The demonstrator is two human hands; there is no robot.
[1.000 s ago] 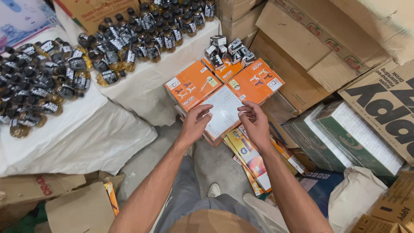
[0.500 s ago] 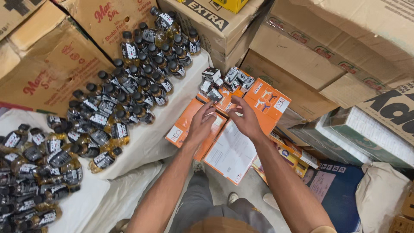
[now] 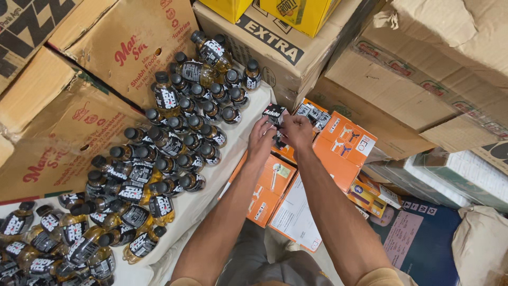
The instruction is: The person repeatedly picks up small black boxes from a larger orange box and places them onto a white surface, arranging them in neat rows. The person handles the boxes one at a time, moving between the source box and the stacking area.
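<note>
From the head camera, looking straight down, both bare forearms reach away from the body toward a cluster of small black-and-white printed cartons [image 3: 312, 112] lying on top of flat orange cardboard boxes [image 3: 343, 145]. The left hand [image 3: 261, 139] has its fingers curled narrowly around one small black carton with white lettering [image 3: 274, 113], pinching it at its near end; the right hand [image 3: 297, 131] closes on the same carton from the other side, fingers bent over it and just touching the left hand's fingertips. The held carton is a little rectangular block of glossy printed card, its long axis running roughly away from the person and tilted slightly leftward, one short end pointing toward the big brown corrugated shipping box [image 3: 275, 50] beyond it. How much of the carton lies under the fingers cannot be told. The orange boxes are smooth, flat and rectangular, with a white label panel, and they overlap one another at angles beside the person's knees. To the left, a table covered in white cloth [image 3: 233, 153] carries a dense crowd of small plastic bottles with black caps and dark wrap labels [image 3: 174, 143], amber liquid showing through, some upright and some lying down. Worn brown corrugated cartons [image 3: 90, 79] with red print surround the table.
</note>
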